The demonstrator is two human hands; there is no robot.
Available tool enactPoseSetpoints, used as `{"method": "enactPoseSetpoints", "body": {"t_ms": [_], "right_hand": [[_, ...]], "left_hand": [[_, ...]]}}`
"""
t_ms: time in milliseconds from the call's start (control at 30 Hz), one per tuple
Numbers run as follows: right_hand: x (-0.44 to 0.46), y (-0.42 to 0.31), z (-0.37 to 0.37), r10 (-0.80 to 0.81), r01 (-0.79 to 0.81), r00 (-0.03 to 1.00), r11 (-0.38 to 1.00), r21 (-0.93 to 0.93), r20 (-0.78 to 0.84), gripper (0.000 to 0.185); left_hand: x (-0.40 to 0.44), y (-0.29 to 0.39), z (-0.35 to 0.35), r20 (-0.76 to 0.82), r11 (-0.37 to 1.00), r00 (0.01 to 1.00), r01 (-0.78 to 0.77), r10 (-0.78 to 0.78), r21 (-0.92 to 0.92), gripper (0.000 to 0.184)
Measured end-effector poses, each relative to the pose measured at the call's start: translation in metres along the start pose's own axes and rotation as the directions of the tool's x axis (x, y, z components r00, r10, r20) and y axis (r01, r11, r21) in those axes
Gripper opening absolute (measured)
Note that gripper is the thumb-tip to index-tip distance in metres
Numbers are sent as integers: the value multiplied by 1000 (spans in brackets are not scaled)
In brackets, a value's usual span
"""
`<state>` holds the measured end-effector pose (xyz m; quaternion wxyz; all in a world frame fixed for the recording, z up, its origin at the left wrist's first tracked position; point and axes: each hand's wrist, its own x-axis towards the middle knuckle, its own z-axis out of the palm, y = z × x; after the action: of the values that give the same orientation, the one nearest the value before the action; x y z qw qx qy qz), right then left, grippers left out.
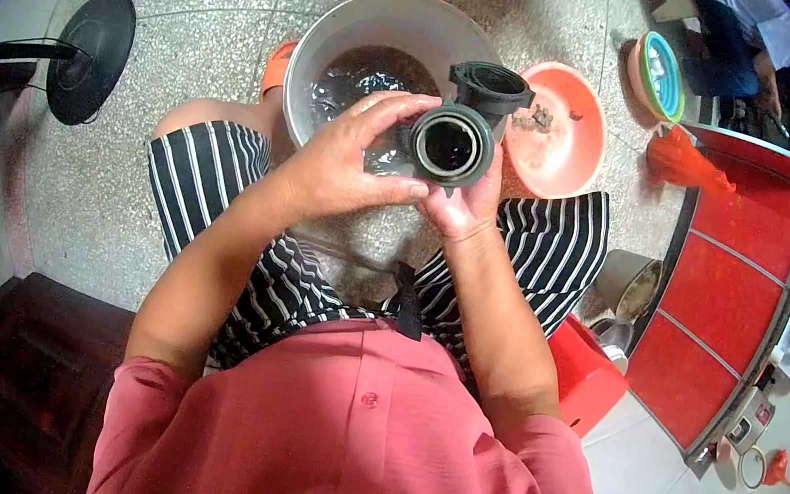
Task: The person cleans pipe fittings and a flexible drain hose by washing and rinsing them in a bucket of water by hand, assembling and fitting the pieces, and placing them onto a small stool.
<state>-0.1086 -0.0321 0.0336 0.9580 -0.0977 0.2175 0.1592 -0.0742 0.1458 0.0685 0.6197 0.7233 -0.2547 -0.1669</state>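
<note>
A dark, bottle-like vessel (415,152) is held between both hands, its round mouth turned up toward me. Beside the mouth, on the far right side, sits a black lid-like ring piece (492,83); whether it is hinged on, I cannot tell. My left hand (336,163) grips the vessel from the left, thumb along the near side and fingers over the far side. From below and the right, my right hand (466,212) supports it, most of its fingers hidden. Behind the hands stands a large pale tub (316,34) with dark water inside.
A pink basin (589,123) with grey scraps lies right of the tub. Nested basins (643,65) and an orange bag (680,158) are farther right, near a red-tiled counter (710,302). A red stool (588,380) stands by my right side. Another person (736,47) is at upper right.
</note>
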Motion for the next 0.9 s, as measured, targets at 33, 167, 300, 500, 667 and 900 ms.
{"method": "enactPoseSetpoints", "body": {"t_ms": [33,167,300,500,667,900], "right_hand": [[1,4,-5,17,-17,1000,1000,21,7,39],[2,19,7,-22,18,997,998,-52,-79,40],[5,11,-7,124,-149,981,974,168,152,43],[1,0,-8,-69,17,983,957,-288,-172,48],[-1,3,-14,-207,66,924,915,-399,-322,44],[-1,-8,-31,-40,-29,965,965,-259,-259,44]], "left_hand": [[-2,-2,4,-37,996,996,-80,81,33,75],[-4,4,2,-98,995,993,-60,67,79,75],[-5,7,-5,-122,995,991,47,-58,-92,61],[7,4,-13,116,869,897,442,-426,-224,38],[12,-23,0,-116,932,982,180,-150,315,17],[9,-24,0,-51,757,965,-168,257,632,10]]}}
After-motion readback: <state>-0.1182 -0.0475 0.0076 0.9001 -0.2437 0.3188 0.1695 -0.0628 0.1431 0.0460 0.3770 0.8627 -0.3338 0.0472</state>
